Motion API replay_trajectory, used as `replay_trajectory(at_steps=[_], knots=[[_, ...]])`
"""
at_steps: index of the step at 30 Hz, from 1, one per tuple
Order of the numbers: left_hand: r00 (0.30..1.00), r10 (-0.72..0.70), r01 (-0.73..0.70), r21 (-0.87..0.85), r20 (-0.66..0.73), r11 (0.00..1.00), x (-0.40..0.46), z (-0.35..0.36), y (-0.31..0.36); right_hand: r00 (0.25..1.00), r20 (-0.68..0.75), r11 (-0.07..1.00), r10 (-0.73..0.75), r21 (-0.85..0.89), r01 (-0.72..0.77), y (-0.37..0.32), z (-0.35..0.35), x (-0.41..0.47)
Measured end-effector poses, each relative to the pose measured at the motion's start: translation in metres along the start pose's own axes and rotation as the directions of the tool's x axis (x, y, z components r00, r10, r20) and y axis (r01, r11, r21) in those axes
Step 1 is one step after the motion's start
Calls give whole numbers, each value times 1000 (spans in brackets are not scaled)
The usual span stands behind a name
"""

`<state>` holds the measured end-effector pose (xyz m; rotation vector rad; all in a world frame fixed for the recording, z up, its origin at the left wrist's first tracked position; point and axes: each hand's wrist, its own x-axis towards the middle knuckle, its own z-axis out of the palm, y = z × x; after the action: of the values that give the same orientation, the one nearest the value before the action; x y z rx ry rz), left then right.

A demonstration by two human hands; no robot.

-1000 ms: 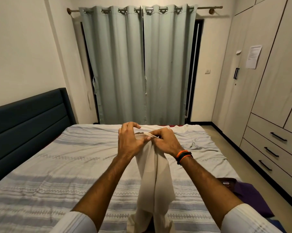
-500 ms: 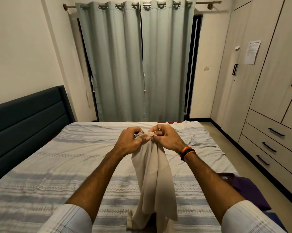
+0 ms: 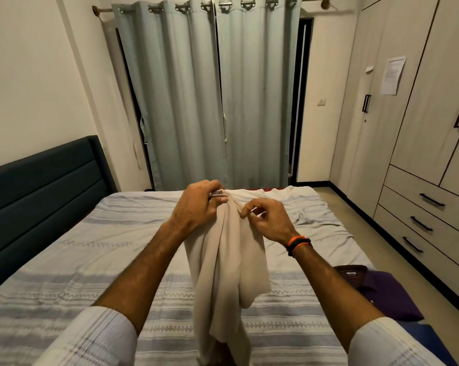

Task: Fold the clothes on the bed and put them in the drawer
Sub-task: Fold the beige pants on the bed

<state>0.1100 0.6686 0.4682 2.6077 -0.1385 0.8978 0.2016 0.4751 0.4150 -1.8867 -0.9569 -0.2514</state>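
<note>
Bedroom setup: one bed [image 3: 64, 260] with a striped grey-and-white cover, dark padded headboard [image 3: 38, 186] on the left, two pale curtain panels [image 3: 210, 96] shut at the far end, and a wardrobe wall on the right with three drawers [image 3: 421, 220] stacked low, all closed. One sheet of paper [image 3: 393, 75] is stuck on a wardrobe door.

Person's standing at the near side holding up one beige garment [image 3: 223, 260] over the middle of the bed, looks like trousers but it's bunched so can't swear to it. Left hand [image 3: 196, 204] has its fingers curled round the top edge, gripping it. Right hand [image 3: 268, 220], the one with the orange-and-black wristband [image 3: 298, 244], pinches the same top edge just beside the left, thumb and forefinger. Cloth hangs straight down between the two forearms.

One dark purple shirt [image 3: 376, 291] lies on the near right corner of the bed, with a bit of blue fabric [image 3: 429, 339] nearer still.
</note>
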Motion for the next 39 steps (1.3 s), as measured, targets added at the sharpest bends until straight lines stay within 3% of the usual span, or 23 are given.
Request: replay_trajectory(at_steps=[3, 7, 10, 14, 18, 21, 24, 29, 31, 34, 39], knots=[[999, 36, -37, 109, 12, 993, 3, -4, 3, 1000, -28, 1000, -13, 7, 13, -4, 6, 0], [997, 66, -71, 154, 38, 985, 6, -10, 8, 965, 229, 965, 128, 197, -174, -4, 11, -2], [995, 56, -70, 166, 85, 984, 7, -17, 9, 932, 332, 934, 143, 267, -238, -5, 11, -5], [993, 34, -55, 189, 113, 980, 5, -24, 8, 825, 538, 961, 173, 93, -262, -8, 11, -7], [991, 4, -34, 223, 132, 974, 2, -26, 8, 769, 589, 969, 248, -161, -189, -3, 15, -9], [992, -14, -14, 232, 122, 973, 0, -28, 6, 692, 628, 907, 357, -409, -96, -1, 17, -13], [996, -31, 12, 219, 87, 976, -1, -31, 3, 639, 623, 851, 450, -517, -95, 3, 17, -18], [996, -50, 35, 204, 70, 978, -3, -33, -3, 677, 593, 865, 436, -484, -133, 13, 14, -25], [998, -34, 24, 166, 56, 986, -3, -31, -4, 726, 595, 936, 344, -281, -212, 12, 12, -25], [1000, -4, 2, 97, 18, 995, -2, -29, -3, 776, 591, 956, 222, 24, -292, 7, 15, -23], [999, 40, -40, 55, 8, 998, 3, -33, 0, 862, 451, 963, 230, 26, -270, 10, 29, -19]])
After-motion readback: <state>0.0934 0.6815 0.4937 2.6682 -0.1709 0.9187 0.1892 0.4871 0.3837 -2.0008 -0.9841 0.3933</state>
